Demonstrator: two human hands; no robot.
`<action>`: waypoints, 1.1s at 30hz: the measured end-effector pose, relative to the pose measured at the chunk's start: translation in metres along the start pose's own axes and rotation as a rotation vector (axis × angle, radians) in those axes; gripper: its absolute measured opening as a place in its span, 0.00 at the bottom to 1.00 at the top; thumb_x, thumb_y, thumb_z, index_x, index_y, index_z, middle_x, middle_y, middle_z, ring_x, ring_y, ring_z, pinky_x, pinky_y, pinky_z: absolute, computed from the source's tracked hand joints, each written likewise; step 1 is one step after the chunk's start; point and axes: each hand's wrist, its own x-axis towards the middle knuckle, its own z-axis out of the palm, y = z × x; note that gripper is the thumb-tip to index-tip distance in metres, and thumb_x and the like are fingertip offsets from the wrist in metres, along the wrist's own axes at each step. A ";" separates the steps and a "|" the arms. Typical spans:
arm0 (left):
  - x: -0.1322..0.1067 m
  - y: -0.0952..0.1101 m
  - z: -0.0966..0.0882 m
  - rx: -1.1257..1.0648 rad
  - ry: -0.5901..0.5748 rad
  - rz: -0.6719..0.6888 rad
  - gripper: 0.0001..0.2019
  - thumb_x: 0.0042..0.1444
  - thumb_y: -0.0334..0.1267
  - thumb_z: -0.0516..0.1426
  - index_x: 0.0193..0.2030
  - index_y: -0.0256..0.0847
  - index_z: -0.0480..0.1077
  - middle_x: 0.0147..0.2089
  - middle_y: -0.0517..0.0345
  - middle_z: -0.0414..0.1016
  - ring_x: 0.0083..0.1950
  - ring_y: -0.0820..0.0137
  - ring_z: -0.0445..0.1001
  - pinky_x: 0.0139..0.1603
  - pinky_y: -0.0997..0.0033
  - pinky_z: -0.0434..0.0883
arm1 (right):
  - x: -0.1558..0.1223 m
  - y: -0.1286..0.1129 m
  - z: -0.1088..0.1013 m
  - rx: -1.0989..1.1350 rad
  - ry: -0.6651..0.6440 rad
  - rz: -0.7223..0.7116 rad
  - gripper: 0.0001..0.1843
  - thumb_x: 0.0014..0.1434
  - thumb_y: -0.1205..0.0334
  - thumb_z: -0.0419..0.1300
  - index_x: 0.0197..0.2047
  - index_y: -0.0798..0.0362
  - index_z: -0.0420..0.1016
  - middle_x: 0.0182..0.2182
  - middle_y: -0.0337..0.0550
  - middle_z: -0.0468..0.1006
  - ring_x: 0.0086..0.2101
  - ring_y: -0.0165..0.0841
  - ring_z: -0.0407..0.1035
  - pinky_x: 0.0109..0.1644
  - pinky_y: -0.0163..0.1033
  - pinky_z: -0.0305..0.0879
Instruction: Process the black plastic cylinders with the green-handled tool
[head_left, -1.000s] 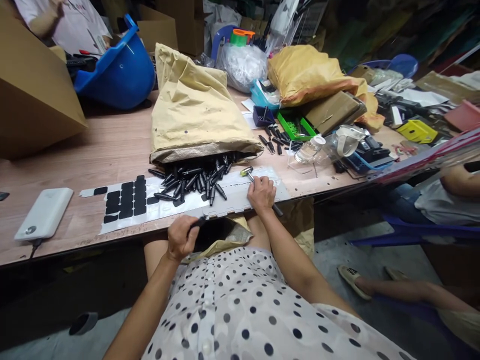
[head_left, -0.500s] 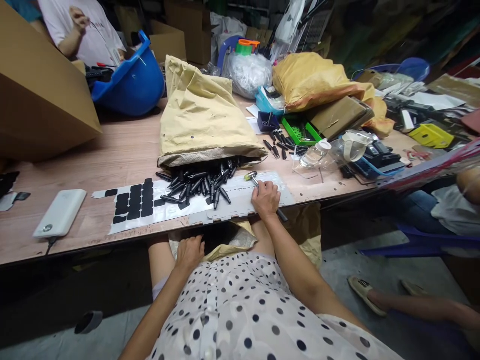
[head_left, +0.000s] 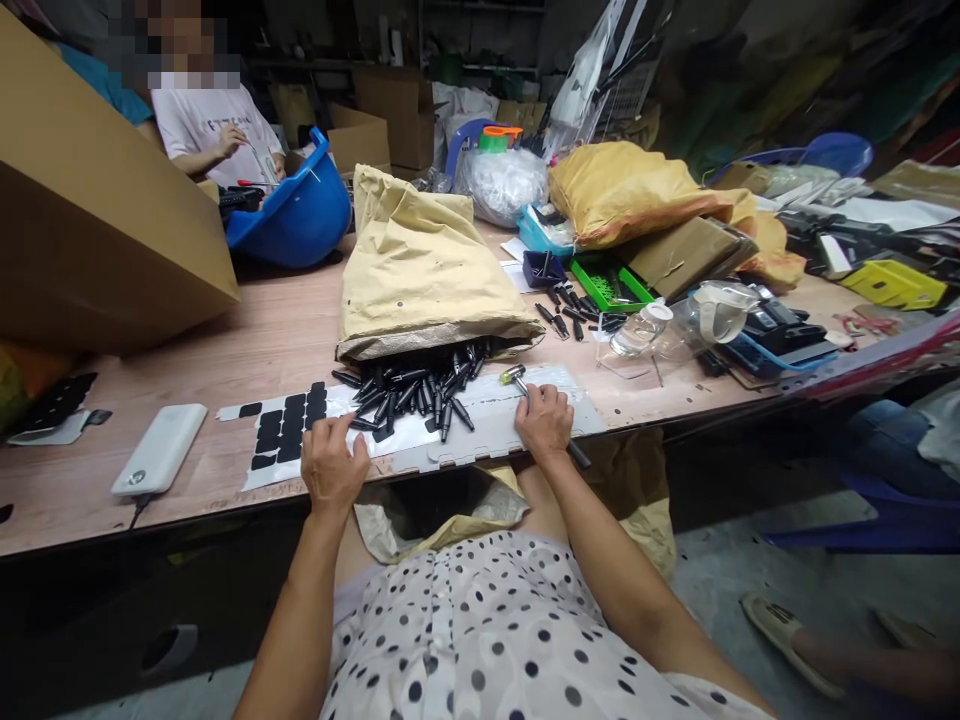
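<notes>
My right hand (head_left: 545, 420) is wrapped round a small hammer (head_left: 514, 375). Its yellowish head points away from me and its dark handle end sticks out below my wrist. Beneath it lies a grey-white board (head_left: 487, 405) along the table's front edge. My left hand (head_left: 334, 465) is over the white sheet of black stickers (head_left: 292, 425), thumb and index finger apart. Its fingertips are close to the nearest of the black pen-shaped parts (head_left: 427, 390); whether they touch is unclear. These parts spill in a heap from a beige sack (head_left: 420, 265).
An open sack (head_left: 442, 525) sits in my lap under the table edge. A white power bank (head_left: 160, 450) and a large carton (head_left: 112, 200) are at left. Further back stand a blue basin (head_left: 300, 215), a green tray (head_left: 611, 285) and a clear bottle (head_left: 641, 330). A co-worker (head_left: 217, 130) is behind.
My left hand has risen from the lap sack to the table, beside the sticker sheet and black parts. My right hand keeps hold of the hammer. The camera view has shifted slightly.
</notes>
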 end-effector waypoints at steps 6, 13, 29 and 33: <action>0.022 -0.033 0.010 0.082 -0.124 -0.049 0.10 0.55 0.35 0.59 0.44 0.46 0.78 0.51 0.43 0.71 0.52 0.46 0.66 0.50 0.44 0.68 | 0.000 -0.001 0.002 0.005 0.005 -0.001 0.15 0.64 0.62 0.54 0.51 0.53 0.76 0.46 0.54 0.72 0.45 0.44 0.61 0.44 0.44 0.54; 0.011 -0.042 0.005 0.047 -0.150 -0.008 0.06 0.57 0.37 0.58 0.40 0.46 0.76 0.42 0.46 0.76 0.49 0.49 0.67 0.52 0.44 0.65 | 0.000 -0.001 0.002 -0.002 -0.004 0.001 0.15 0.65 0.62 0.53 0.51 0.53 0.76 0.47 0.54 0.71 0.45 0.44 0.61 0.45 0.44 0.54; -0.010 -0.008 0.021 -0.117 -0.313 0.288 0.09 0.62 0.39 0.57 0.42 0.48 0.79 0.39 0.55 0.79 0.44 0.60 0.72 0.46 0.62 0.68 | 0.000 0.000 -0.003 0.051 -0.015 0.022 0.16 0.64 0.63 0.55 0.52 0.52 0.78 0.43 0.52 0.73 0.43 0.42 0.63 0.44 0.42 0.55; -0.007 0.009 0.040 -0.149 -0.291 0.285 0.08 0.61 0.41 0.59 0.43 0.47 0.79 0.37 0.55 0.77 0.42 0.61 0.71 0.45 0.63 0.68 | -0.001 0.007 -0.010 0.056 -0.091 0.090 0.15 0.64 0.63 0.57 0.52 0.52 0.78 0.44 0.52 0.74 0.46 0.43 0.64 0.45 0.42 0.56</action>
